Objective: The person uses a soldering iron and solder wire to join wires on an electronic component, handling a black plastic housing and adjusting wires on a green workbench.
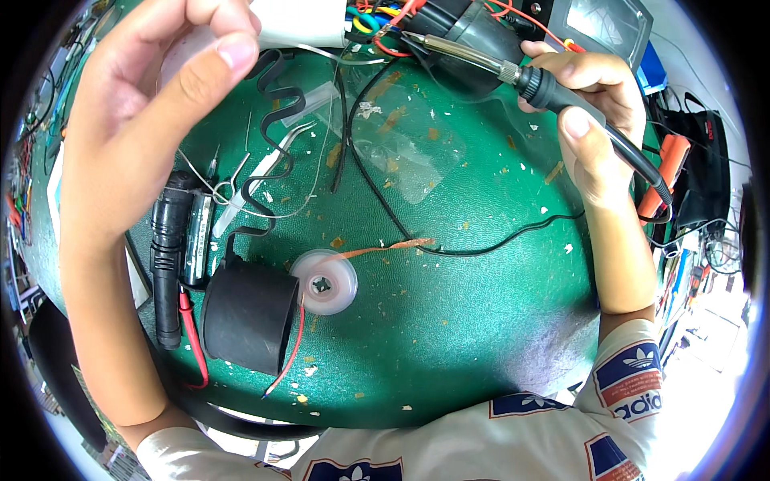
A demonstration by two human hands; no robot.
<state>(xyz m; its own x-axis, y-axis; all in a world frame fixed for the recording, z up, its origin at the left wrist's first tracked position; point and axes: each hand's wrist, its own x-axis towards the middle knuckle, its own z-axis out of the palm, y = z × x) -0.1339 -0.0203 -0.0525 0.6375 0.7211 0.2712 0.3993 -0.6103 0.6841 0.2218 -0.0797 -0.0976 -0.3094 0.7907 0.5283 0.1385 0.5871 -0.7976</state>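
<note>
My right hand (597,120) grips the dark handle of a soldering iron (473,54), which points left across the far part of the table. Its tip is beside bare wire ends and red wires (389,40), in front of a black cylindrical housing (473,24); whether they touch I cannot tell. At the upper left, my left hand (132,120) is closed, thumb against the curled fingers. A thin silvery wire, like solder wire (361,62), runs from its fingertips toward the iron's tip. Beside that hand lies a white object (301,22), partly hidden.
A black flashlight (167,248), a black cylinder (245,317) with a red wire, and a spool (341,276) of copper braid lie on the green table (481,321). Black cable (377,192) and clear plastic (417,160) cross the middle. At the far right stands a screened device (597,28).
</note>
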